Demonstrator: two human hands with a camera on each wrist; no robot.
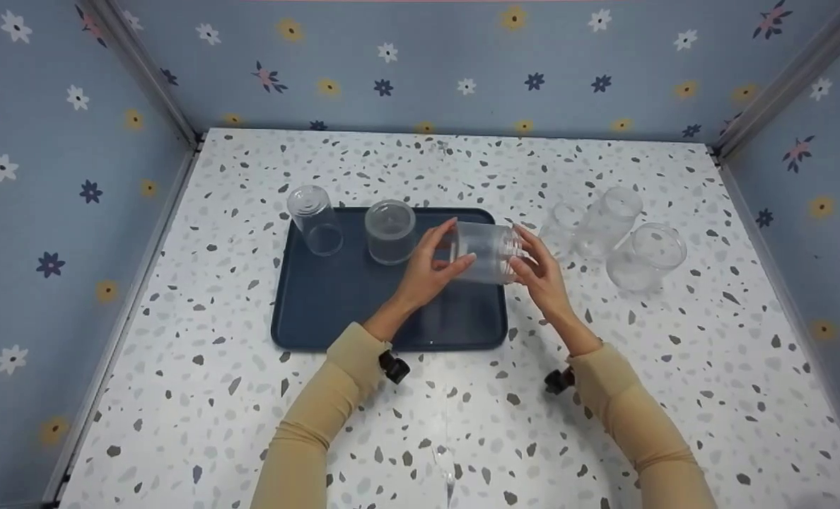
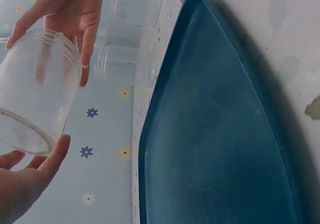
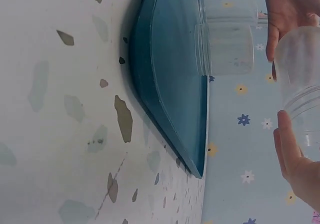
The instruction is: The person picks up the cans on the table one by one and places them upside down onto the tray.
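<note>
A clear plastic jar [image 1: 487, 247] is held on its side above the right part of a dark blue tray [image 1: 392, 311]. My left hand [image 1: 426, 272] grips its base end, thumb in front and fingers behind. At the threaded mouth end, my right hand [image 1: 541, 276] holds the rim between thumb and fingers. The left wrist view shows the jar [image 2: 42, 91] between both hands, with nothing visible inside it. On the tray, a wide clear jar [image 1: 390, 233] and a tall, narrow one [image 1: 315, 220] stand upside down near the back edge.
Right of the tray, several clear jars stand on the speckled table: a wide one [image 1: 645, 258], a tall one [image 1: 609, 223] and a smaller one [image 1: 563, 223]. Flower-patterned panels [image 1: 434, 71] enclose the back and sides. A thin transparent item [image 1: 445, 466] lies near the front.
</note>
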